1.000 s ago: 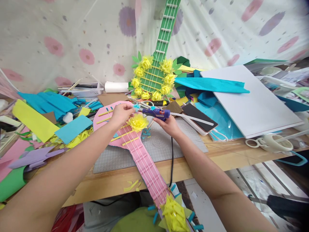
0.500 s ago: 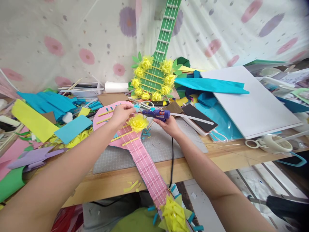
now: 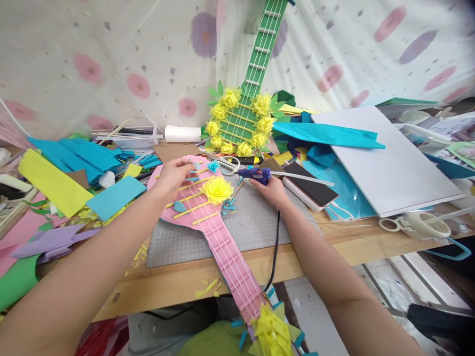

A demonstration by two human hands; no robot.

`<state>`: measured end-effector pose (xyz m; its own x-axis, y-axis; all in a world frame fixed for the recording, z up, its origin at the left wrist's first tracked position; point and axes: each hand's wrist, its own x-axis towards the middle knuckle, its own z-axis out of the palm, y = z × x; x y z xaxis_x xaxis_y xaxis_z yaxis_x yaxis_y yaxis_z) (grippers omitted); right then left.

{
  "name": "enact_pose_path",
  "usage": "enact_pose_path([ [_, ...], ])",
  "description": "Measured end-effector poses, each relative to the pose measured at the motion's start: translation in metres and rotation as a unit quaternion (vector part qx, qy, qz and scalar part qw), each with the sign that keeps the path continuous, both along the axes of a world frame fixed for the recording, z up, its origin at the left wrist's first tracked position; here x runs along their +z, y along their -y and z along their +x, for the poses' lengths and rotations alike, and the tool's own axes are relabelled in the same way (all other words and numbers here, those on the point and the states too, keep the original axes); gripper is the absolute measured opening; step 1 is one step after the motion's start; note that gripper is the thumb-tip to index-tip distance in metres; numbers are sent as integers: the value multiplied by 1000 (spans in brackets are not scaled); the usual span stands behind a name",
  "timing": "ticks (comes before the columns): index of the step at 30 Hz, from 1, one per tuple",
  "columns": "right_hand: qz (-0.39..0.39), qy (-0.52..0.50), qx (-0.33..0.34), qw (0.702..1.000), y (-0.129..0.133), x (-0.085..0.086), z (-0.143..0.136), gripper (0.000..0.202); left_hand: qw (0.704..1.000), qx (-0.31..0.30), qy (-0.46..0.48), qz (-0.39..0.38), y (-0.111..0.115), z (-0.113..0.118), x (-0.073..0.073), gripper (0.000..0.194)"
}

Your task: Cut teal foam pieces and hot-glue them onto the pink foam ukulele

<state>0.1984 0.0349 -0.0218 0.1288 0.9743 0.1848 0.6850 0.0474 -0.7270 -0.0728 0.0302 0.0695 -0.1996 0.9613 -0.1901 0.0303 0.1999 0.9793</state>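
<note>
My right hand (image 3: 272, 190) is closed around a purple glue gun (image 3: 260, 174), its nozzle pointing left and a long white glue stick out of its back. Over the round body of a pink paper guitar (image 3: 237, 269), my left hand (image 3: 176, 175) pinches a small blue paper petal (image 3: 195, 170). A small blue paper flower (image 3: 213, 166) lies at the guitar's upper edge, right of my left fingertips. On the body sits a yellow paper flower (image 3: 217, 190), beside yellow strips and a loose blue petal (image 3: 179, 206). Another yellow flower (image 3: 272, 331) decorates the neck's near end.
A green paper guitar (image 3: 241, 118) ringed with yellow flowers leans at the back. Scissors (image 3: 229, 165) lie behind a grey cutting mat (image 3: 252, 222). Coloured paper (image 3: 117, 198) clutters the left; a phone (image 3: 311, 185), white board (image 3: 386, 168) and tape roll (image 3: 426, 225) are right.
My left hand has drawn back leftward from the glue gun's tip, over the pink guitar's body. My right hand has moved the glue gun slightly right. The view has shifted a little.
</note>
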Motion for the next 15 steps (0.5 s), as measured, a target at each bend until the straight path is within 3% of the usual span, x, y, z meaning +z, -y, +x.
enact_pose_path([
  [9,-58,18,-92,994,-1,6,4,47,1000,4,-3,6,4,-10,-5,14],
  [15,-68,32,-99,992,-3,7,-2,44,1000,7,6,9,6,-10,-3,10],
])
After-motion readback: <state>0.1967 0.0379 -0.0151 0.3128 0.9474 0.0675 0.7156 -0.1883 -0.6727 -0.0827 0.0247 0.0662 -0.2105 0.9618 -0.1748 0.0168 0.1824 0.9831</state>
